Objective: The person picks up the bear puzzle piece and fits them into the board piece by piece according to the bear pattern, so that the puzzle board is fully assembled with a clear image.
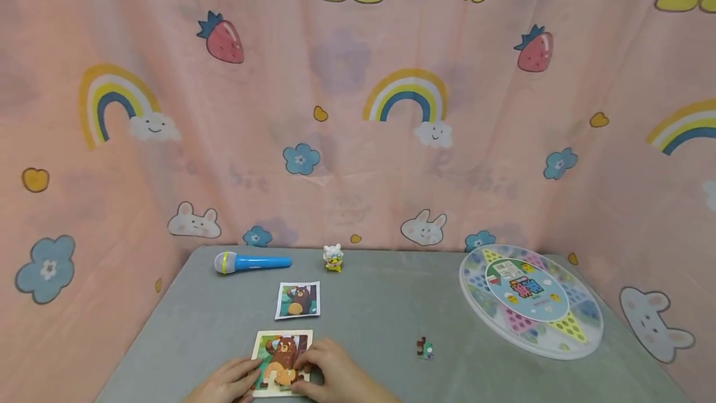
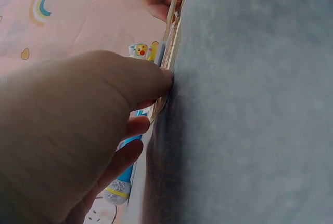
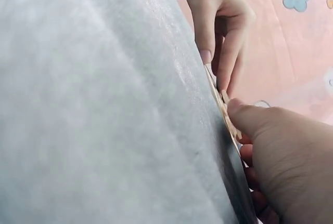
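Note:
A square wooden jigsaw puzzle board (image 1: 302, 332) with a brown bear picture lies at the table's near side. My left hand (image 1: 225, 382) grips its left and near edge, the thumb (image 2: 165, 81) against the near side. Over the board's lower right, my right hand (image 1: 334, 373) pinches an orange-brown puzzle piece (image 1: 286, 377), which stands tilted above the board in the left wrist view. Pale gaps show in the picture's lower part. Another puzzle piece (image 1: 425, 348), brown and green, lies apart to the right. Behind the board rests a bear picture card (image 1: 299, 300).
A blue toy microphone (image 1: 260, 262) lies at the back left, beside a small white and yellow figurine (image 1: 332, 258). To the right sits a round Chinese checkers set (image 1: 528, 300). Pink printed cloth (image 1: 347, 185) hangs around the grey table (image 1: 380, 303).

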Demonstrator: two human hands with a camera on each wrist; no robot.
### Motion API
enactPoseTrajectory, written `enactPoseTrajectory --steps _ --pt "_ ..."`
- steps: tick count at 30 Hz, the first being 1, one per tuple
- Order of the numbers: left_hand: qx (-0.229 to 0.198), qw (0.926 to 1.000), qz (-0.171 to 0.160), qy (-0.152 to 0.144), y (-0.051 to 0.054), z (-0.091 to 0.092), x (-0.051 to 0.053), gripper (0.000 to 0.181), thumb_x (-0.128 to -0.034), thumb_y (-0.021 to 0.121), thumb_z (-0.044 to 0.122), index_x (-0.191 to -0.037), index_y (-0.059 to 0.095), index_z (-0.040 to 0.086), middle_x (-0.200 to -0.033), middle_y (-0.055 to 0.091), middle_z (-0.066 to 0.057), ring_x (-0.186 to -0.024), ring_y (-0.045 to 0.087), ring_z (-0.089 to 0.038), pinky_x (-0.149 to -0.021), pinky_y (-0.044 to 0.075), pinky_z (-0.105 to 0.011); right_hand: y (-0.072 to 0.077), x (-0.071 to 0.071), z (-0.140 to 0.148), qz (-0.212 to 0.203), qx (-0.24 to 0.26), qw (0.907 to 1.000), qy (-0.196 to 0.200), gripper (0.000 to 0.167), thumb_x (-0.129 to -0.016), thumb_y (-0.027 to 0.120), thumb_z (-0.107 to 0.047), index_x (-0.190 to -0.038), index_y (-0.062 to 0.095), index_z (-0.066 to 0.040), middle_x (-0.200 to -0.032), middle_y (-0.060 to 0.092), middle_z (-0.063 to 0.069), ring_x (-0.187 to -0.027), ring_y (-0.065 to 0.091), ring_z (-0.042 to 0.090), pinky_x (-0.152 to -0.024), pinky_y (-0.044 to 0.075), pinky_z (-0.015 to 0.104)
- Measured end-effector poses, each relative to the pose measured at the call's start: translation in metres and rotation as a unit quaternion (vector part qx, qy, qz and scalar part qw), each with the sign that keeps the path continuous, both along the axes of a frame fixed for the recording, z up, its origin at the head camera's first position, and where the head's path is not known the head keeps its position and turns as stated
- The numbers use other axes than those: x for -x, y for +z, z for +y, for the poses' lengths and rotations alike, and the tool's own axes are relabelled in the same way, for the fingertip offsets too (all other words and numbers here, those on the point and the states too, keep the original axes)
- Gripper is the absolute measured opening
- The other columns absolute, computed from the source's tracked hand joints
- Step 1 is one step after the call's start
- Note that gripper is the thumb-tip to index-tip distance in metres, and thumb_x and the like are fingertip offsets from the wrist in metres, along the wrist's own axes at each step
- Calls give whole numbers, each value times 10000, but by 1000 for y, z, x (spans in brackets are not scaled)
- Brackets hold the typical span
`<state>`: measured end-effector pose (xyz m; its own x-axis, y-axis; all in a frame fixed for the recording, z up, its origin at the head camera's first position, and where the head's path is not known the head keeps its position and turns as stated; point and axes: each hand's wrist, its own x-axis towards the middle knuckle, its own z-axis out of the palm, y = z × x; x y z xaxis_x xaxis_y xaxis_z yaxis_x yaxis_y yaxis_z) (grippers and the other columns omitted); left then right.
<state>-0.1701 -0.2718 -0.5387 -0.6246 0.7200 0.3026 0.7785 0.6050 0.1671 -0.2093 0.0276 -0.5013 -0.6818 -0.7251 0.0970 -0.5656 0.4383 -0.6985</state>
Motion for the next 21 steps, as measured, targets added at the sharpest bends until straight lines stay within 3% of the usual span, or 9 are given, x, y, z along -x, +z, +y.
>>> enactPoseTrajectory --steps 5,8,15,21 --pt "-12 9975 -514 495 3 4 -6 389 -1040 708 264 -1313 735 -11 -1355 691 -158 -1204 648 -343 -883 623 -357 -5 -2 -2 502 40 9987 -5 212 -986 779 -379 -1102 782 -201 -998 614 -190 -938 488 -63 -817 443 157" --pt "-64 9971 -537 543 6 7 -8 381 -1029 724 255 -1345 733 42 -1376 694 -103 -1223 649 -321 -891 625 -360 -7 -5 -5 954 3 9954 -111 230 -978 781 -409 -1104 788 -217 -979 610 -184 -920 480 -66 -816 417 159" --pt "-84 9978 -578 -299 1 8 -6 486 -1046 669 384 -1409 694 62 -1452 668 -62 -1270 633 -307 -928 610 -366 -10 -12 -10 1049 -41 9938 -367 284 -964 780 -459 -1144 804 -241 -912 559 -192 -819 393 -78 -750 347 148" --pt "-84 9980 -86 -623 0 6 -1 474 -1030 689 368 -1358 722 28 -1424 690 -84 -1247 665 -313 -892 612 -367 -11 -7 -11 826 267 9958 -303 218 -968 794 -398 -1092 809 -219 -921 584 -180 -835 393 -98 -750 341 135"
